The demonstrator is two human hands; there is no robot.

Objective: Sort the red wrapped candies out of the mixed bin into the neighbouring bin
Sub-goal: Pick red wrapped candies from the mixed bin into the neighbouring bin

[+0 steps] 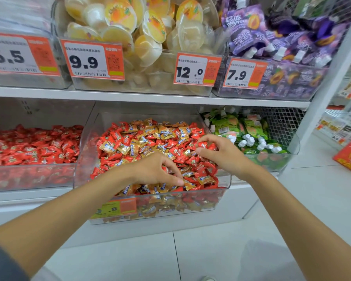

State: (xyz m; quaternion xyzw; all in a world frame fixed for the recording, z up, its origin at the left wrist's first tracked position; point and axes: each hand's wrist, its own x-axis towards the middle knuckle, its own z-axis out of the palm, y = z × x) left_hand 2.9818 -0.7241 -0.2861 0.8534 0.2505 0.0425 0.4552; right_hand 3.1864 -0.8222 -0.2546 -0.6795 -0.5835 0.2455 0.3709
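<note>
A clear mixed bin (224, 184) on the lower shelf holds red wrapped candies (121, 136) mingled with gold wrapped candies (164, 131). To its left stands the neighbouring bin (28, 177), filled with red candies only. My left hand (156, 171) is down in the front of the mixed bin, fingers curled around a red candy, fingertips among the gold ones. My right hand (215, 149) hovers over the bin's right side and grips several red candies (206, 145) in its curled fingers.
A bin of green spouted pouches (249, 128) sits to the right. The upper shelf carries bins of jelly cups (130, 27) and purple pouches (282, 37) with orange price tags (93, 59). A white shelf post (328, 78) rises at right. White floor tiles lie below.
</note>
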